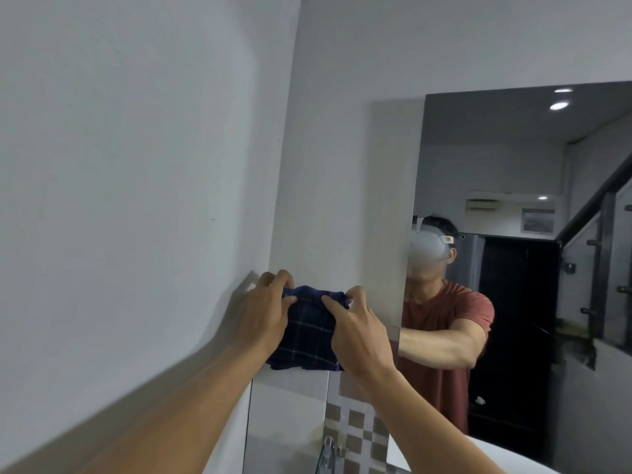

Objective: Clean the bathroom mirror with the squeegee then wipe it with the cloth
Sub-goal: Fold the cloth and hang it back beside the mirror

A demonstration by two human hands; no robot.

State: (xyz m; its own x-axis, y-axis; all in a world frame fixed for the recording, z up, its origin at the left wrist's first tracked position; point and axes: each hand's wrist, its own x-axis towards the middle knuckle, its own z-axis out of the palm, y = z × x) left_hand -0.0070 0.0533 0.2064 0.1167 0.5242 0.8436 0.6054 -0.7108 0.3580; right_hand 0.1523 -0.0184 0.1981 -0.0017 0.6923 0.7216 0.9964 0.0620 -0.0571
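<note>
- Both hands hold one dark blue checked cloth (pixel 307 331) near centre frame, against the wall just left of the mirror (pixel 513 234).
- Left hand (pixel 263 313), at nine o'clock of the cloth, has its grip pinched on the top left corner; right hand (pixel 359 333), at three o'clock, has its grip pinched on the top right edge.
- Judged best: fold the cloth into a flat pad, then wipe in overlapping strokes from the top.
- Count: one cloth, one mirror, two hands, one tap (pixel 329 451) at six o'clock. No squeegee visible.

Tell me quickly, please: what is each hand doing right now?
Left hand: fingers closed on the top left edge of the dark blue checked cloth.
Right hand: fingers closed on the top right edge of the same cloth.
</note>
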